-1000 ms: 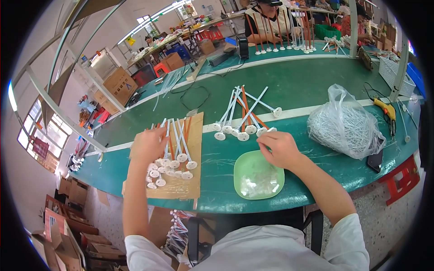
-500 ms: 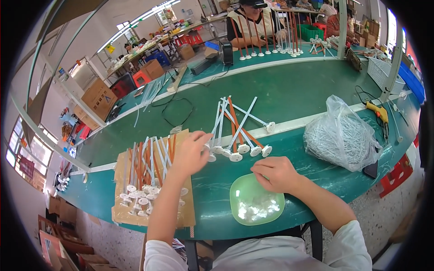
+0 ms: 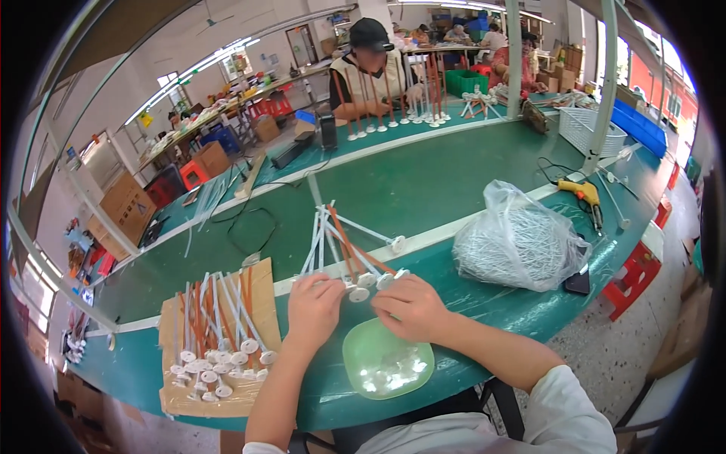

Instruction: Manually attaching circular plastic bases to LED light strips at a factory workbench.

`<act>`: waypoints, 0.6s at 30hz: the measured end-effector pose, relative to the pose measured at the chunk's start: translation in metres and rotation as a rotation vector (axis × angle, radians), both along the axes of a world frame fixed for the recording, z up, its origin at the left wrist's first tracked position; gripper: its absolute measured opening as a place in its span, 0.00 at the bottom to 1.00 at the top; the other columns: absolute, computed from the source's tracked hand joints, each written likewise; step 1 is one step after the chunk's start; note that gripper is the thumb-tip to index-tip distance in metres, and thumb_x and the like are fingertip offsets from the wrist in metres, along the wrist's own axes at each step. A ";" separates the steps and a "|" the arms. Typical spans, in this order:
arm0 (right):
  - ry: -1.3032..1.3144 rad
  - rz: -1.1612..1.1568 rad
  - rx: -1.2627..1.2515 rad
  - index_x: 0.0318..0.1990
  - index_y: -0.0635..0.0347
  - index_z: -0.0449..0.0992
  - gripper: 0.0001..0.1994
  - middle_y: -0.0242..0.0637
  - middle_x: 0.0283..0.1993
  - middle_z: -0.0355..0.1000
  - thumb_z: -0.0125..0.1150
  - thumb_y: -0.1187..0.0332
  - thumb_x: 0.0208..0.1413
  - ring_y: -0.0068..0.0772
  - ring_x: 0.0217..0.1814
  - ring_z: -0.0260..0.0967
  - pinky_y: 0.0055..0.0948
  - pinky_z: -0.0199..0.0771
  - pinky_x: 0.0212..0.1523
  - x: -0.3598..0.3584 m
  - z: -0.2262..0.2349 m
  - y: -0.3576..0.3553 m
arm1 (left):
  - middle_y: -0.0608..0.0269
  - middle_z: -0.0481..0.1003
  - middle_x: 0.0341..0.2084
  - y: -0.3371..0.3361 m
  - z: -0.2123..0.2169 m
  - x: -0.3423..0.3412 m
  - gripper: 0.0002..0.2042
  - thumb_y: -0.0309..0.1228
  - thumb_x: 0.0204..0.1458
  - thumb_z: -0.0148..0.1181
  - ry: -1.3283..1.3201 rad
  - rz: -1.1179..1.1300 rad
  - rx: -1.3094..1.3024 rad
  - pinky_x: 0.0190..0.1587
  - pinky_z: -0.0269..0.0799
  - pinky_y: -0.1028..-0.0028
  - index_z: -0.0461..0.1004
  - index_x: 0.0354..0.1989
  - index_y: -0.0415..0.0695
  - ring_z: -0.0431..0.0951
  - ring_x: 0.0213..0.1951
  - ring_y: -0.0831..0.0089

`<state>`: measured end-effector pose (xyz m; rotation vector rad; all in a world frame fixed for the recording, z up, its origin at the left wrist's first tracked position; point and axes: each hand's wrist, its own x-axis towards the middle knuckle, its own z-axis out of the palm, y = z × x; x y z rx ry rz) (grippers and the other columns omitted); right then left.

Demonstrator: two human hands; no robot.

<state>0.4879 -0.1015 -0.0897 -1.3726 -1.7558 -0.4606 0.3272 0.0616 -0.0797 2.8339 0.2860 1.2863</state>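
Left hand (image 3: 314,306) seen at lower centre, fingers bent, set beside the near end of a loose pile of grey and brown sticks (image 3: 344,247) footed with white discs. Right hand (image 3: 412,306) held over the far edge of a pale green bowl (image 3: 351,357); whether anything is gripped by either hand cannot be told. Shiny clear bits (image 3: 386,371) contained in the bowl. At lower left, more footed sticks (image 3: 223,306) laid on cardboard (image 3: 265,303). Right of centre, a clear bag (image 3: 522,242) filled with thin white pieces; beyond it, a yellow glue gun (image 3: 581,191) placed. At upper centre, upright sticks (image 3: 390,98) lined up before a person (image 3: 350,72).
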 end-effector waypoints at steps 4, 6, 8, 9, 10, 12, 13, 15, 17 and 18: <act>0.126 -0.041 0.025 0.43 0.58 0.80 0.17 0.39 0.46 0.77 0.74 0.69 0.43 0.44 0.45 0.77 0.39 0.79 0.46 -0.007 -0.001 0.000 | 0.57 0.82 0.31 -0.031 0.001 -0.002 0.08 0.18 0.45 0.68 -0.149 -0.077 -0.256 0.36 0.78 0.69 0.79 0.34 0.40 0.83 0.32 0.59; 0.149 -0.083 0.014 0.45 0.58 0.79 0.18 0.41 0.47 0.77 0.75 0.68 0.44 0.46 0.47 0.77 0.40 0.79 0.46 -0.009 -0.006 0.001 | 0.55 0.82 0.30 -0.040 -0.002 -0.005 0.06 0.17 0.45 0.67 -0.146 -0.069 -0.258 0.35 0.78 0.71 0.79 0.33 0.39 0.84 0.30 0.60; 0.230 -0.043 -0.069 0.45 0.59 0.79 0.17 0.41 0.46 0.77 0.73 0.69 0.46 0.47 0.46 0.77 0.40 0.79 0.45 -0.008 -0.013 0.002 | 0.55 0.82 0.29 -0.046 -0.007 -0.008 0.06 0.17 0.45 0.68 -0.256 -0.047 -0.358 0.36 0.78 0.72 0.80 0.31 0.38 0.84 0.31 0.62; 0.228 -0.073 -0.016 0.45 0.59 0.79 0.17 0.41 0.46 0.77 0.73 0.69 0.46 0.47 0.46 0.77 0.40 0.79 0.45 -0.008 -0.016 0.002 | 0.55 0.81 0.27 -0.047 -0.009 -0.010 0.05 0.17 0.44 0.67 -0.246 -0.050 -0.369 0.36 0.77 0.73 0.80 0.30 0.38 0.84 0.30 0.63; 0.248 -0.014 -0.164 0.46 0.59 0.79 0.16 0.42 0.46 0.77 0.72 0.70 0.48 0.47 0.46 0.77 0.39 0.80 0.44 -0.007 -0.018 0.002 | 0.55 0.81 0.27 -0.048 -0.011 -0.012 0.05 0.17 0.44 0.67 -0.201 -0.074 -0.370 0.36 0.77 0.73 0.80 0.30 0.38 0.84 0.30 0.63; 0.267 0.038 -0.306 0.46 0.59 0.79 0.15 0.43 0.45 0.78 0.71 0.71 0.49 0.47 0.46 0.78 0.39 0.80 0.43 -0.006 -0.019 0.002 | 0.54 0.82 0.31 -0.048 -0.015 -0.014 0.05 0.16 0.48 0.66 -0.184 -0.175 -0.417 0.38 0.78 0.73 0.80 0.33 0.36 0.84 0.31 0.67; 0.246 0.056 -0.197 0.46 0.59 0.80 0.15 0.42 0.44 0.78 0.70 0.72 0.49 0.46 0.44 0.78 0.38 0.80 0.42 -0.006 -0.018 0.002 | 0.54 0.82 0.31 -0.048 -0.016 -0.015 0.05 0.16 0.48 0.66 -0.124 -0.175 -0.421 0.38 0.78 0.73 0.80 0.33 0.36 0.84 0.31 0.67; 0.219 0.062 -0.089 0.46 0.59 0.80 0.15 0.42 0.43 0.78 0.69 0.74 0.48 0.45 0.43 0.78 0.38 0.80 0.41 -0.005 -0.013 0.000 | 0.54 0.82 0.38 -0.048 -0.018 -0.017 0.06 0.16 0.53 0.63 -0.262 -0.187 -0.788 0.41 0.80 0.73 0.79 0.40 0.33 0.84 0.35 0.70; 0.071 0.065 0.058 0.46 0.59 0.81 0.18 0.40 0.41 0.78 0.69 0.76 0.44 0.43 0.38 0.78 0.37 0.80 0.39 -0.004 -0.005 -0.001 | 0.53 0.81 0.41 -0.049 -0.019 -0.018 0.09 0.16 0.55 0.61 -0.198 -0.299 -0.965 0.44 0.80 0.71 0.78 0.44 0.32 0.83 0.38 0.70; 0.081 0.061 0.124 0.46 0.59 0.81 0.18 0.40 0.41 0.78 0.69 0.76 0.44 0.43 0.38 0.78 0.37 0.80 0.39 -0.004 -0.001 -0.002 | 0.53 0.80 0.44 -0.049 -0.020 -0.020 0.11 0.17 0.57 0.59 -0.246 -0.411 -1.120 0.46 0.80 0.70 0.77 0.48 0.30 0.82 0.41 0.70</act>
